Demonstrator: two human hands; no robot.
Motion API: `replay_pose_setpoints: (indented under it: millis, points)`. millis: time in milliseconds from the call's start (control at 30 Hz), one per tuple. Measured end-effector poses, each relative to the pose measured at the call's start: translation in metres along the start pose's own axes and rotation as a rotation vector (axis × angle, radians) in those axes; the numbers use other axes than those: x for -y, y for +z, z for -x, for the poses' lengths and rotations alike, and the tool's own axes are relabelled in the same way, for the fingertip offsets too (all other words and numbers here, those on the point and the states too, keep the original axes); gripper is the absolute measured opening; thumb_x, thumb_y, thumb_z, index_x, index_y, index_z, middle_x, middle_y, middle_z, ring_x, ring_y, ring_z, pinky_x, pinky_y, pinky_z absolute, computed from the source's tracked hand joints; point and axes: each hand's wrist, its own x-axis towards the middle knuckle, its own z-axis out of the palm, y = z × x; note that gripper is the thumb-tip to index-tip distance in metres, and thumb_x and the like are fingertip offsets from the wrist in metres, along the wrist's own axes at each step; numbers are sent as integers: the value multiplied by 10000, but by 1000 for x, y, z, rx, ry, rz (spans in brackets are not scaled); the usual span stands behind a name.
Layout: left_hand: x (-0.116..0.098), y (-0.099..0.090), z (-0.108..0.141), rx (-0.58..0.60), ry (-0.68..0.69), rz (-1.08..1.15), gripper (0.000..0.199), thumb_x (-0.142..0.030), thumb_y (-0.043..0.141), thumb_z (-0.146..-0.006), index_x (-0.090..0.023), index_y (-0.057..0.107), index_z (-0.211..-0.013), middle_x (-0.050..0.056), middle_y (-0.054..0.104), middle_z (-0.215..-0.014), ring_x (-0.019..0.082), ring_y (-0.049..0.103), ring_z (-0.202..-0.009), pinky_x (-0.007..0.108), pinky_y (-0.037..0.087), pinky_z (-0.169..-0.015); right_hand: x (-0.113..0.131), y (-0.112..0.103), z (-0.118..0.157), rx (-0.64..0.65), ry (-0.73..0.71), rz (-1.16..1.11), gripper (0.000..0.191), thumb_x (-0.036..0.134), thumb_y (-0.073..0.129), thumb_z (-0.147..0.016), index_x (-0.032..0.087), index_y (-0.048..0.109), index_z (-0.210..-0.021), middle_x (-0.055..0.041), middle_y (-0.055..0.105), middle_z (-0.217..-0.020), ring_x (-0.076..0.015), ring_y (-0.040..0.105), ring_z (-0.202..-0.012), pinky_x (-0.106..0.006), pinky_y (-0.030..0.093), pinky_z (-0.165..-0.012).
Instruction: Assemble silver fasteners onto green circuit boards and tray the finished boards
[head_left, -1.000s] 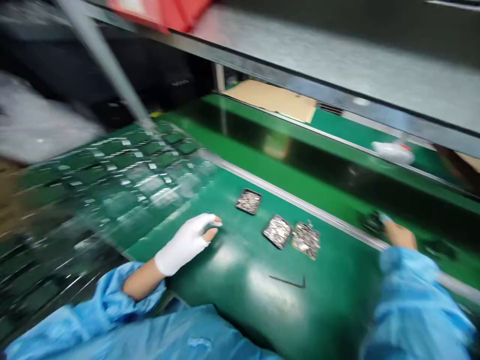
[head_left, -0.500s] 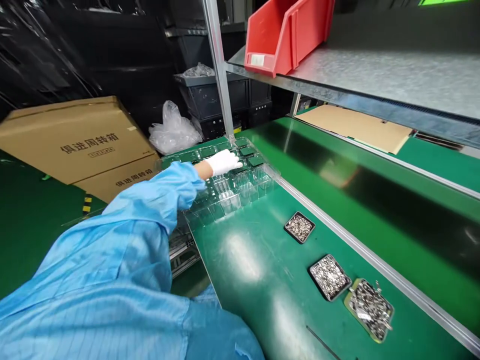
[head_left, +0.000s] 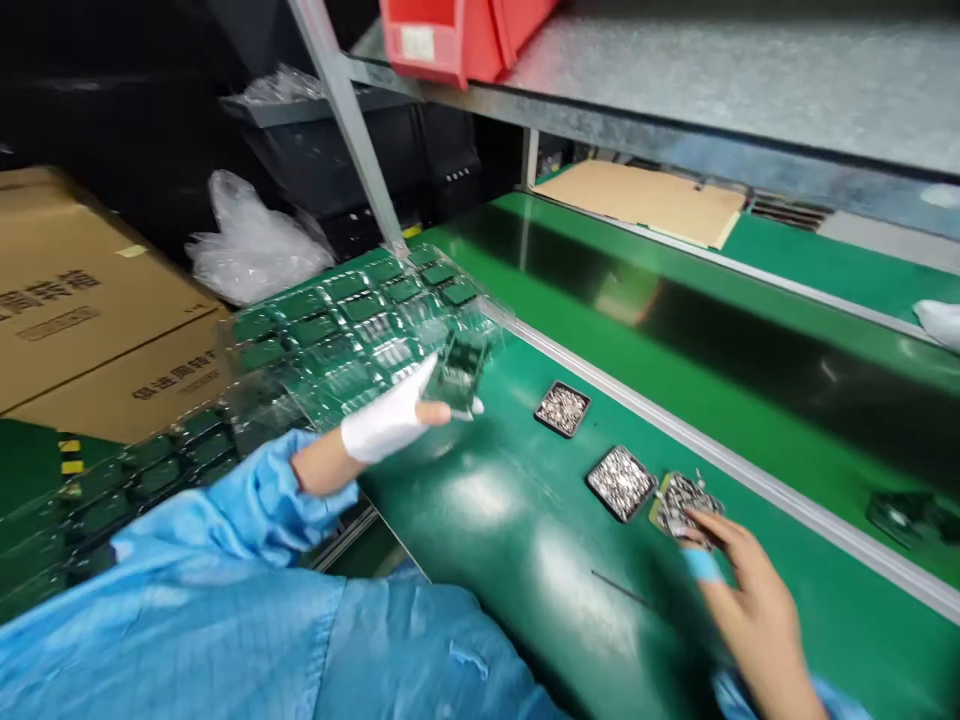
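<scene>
My left hand [head_left: 401, 412], in a white glove with a bare thumb, is closed on a dark green part [head_left: 456, 372] above the table. Behind it a clear plastic tray [head_left: 337, 345] holds several flat dark green pieces. My right hand [head_left: 750, 590], bare with a light blue band on one finger, reaches into a yellowish dish [head_left: 660, 512] of small metal parts; its fingertips are among them, and whether they grip one is too small to tell. Two black dishes of small metal pieces [head_left: 562, 408] [head_left: 621, 483] lie to the left of that dish.
A metal shelf [head_left: 675, 90] with a red bin [head_left: 424, 45] stands above the table. A thin dark rod [head_left: 619, 587] lies near the front. Cardboard boxes [head_left: 90, 310], another tray [head_left: 150, 475] and a plastic bag [head_left: 251, 240] are at the left. A metal rail [head_left: 712, 455] crosses the table.
My left hand has come back from the tray with the green part in it. My right hand has come into view at the yellowish dish. The view has turned to the right.
</scene>
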Motion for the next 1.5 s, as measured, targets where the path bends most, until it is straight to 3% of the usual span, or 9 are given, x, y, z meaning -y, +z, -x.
replay_pose_setpoints:
  millis: [67, 167, 233, 300, 367, 500, 633, 767, 1500]
  points:
    - [5, 57, 40, 365, -94, 336, 851, -678, 631, -708, -158, 389, -1337, 143, 684, -1022, 273, 665, -890, 429, 539, -777, 31, 32, 1, 138, -89, -88, 542, 445, 534, -892, 333, 389, -1403, -114, 546, -1272, -341, 552, -1153, -573, 489, -946]
    - [12, 117, 75, 535, -80, 371, 865, -571, 710, -694, -174, 352, -1374, 168, 568, -1256, 287, 576, -1124, 449, 466, -962, 68, 61, 0, 317, -195, -226, 716, 447, 576, -882, 269, 227, -1481, -143, 406, -1402, -312, 443, -1284, -467, 473, -1014]
    - [18, 129, 72, 647, -3, 249, 771, -467, 702, -725, -170, 383, -1360, 136, 597, -1204, 255, 590, -1085, 416, 472, -957, 79, 69, 5, 345, -170, -236, 665, 402, 554, -906, 276, 234, -1475, -140, 439, -1340, -283, 489, -1234, -421, 496, -987]
    - [20, 123, 50, 675, 73, 4, 535, -382, 619, -791, -170, 497, -1267, 80, 666, -1025, 213, 632, -941, 375, 502, -889, 78, 72, 13, 342, -124, -205, 631, 377, 544, -916, 269, 251, -1465, -140, 461, -1295, -276, 512, -1202, -422, 502, -974]
    - [19, 110, 14, 459, 133, -364, 279, -310, 481, -875, -176, 629, -1070, 68, 680, -963, 204, 629, -922, 359, 483, -894, 71, 78, 22, 355, -103, -158, 631, 381, 553, -912, 244, 268, -1457, -155, 463, -1299, -292, 506, -1206, -452, 501, -968]
    - [7, 110, -57, 308, 265, -937, 311, -276, 389, -928, -181, 667, -1030, 100, 652, -1083, 246, 588, -1053, 369, 441, -904, 63, 90, 31, 365, -106, -17, 660, 432, 594, -878, 219, 315, -1437, -186, 464, -1339, -351, 477, -1235, -597, 430, -995]
    - [4, 139, -96, 346, 274, -1029, 279, -239, 440, -891, -136, 697, -922, 147, 647, -988, 273, 599, -991, 372, 433, -830, 63, 83, 35, 261, -124, -19, 658, 451, 571, -890, 226, 293, -1443, -180, 431, -1401, -340, 420, -1300, -644, 314, -1066]
    - [11, 153, -103, 360, 267, -1050, 263, -211, 457, -867, -109, 699, -863, 154, 643, -920, 272, 607, -926, 358, 424, -775, 59, 72, 39, 178, -89, -58, 556, 395, 505, -939, 239, 313, -1437, -159, 442, -1396, -298, 426, -1304, -572, 360, -1075]
    - [13, 128, -87, 314, 251, -852, 247, -300, 484, -862, -155, 684, -851, 92, 652, -866, 224, 599, -822, 315, 429, -717, 49, 68, 34, 144, 59, -184, 396, 297, 461, -950, 252, 445, -1343, -117, 519, -1292, -247, 584, -1099, -459, 493, -978]
